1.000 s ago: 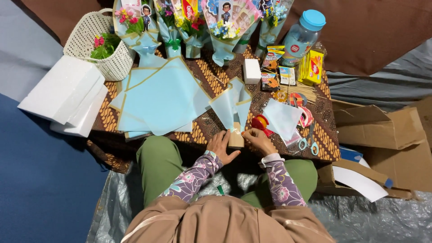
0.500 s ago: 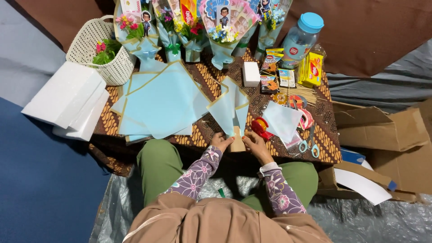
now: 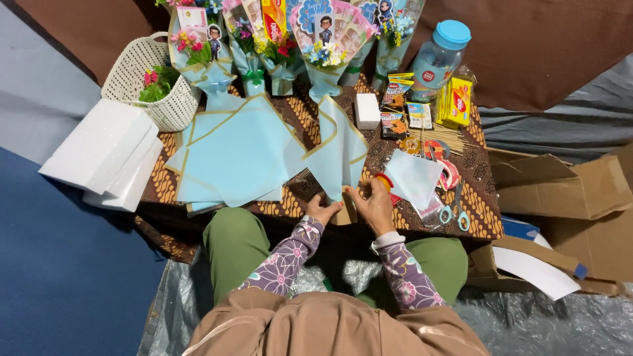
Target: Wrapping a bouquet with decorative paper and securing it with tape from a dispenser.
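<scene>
Both hands meet at the near edge of the table: the left hand [image 3: 323, 209] and right hand [image 3: 374, 204] pinch closed around the narrow base of a folded pale-blue wrapping paper [image 3: 339, 148], which fans upward over the patterned cloth [image 3: 471, 191]. The sheet looks light, thin and easily creased, best held at that gathered base. Scissors [image 3: 455, 209] lie just right.

Beside the white basket [image 3: 150, 84] you have foam blocks [image 3: 105, 155] below-left, bouquets [image 3: 290, 46] to its right, and the blue-lidded jar [image 3: 440, 58] far right.
</scene>
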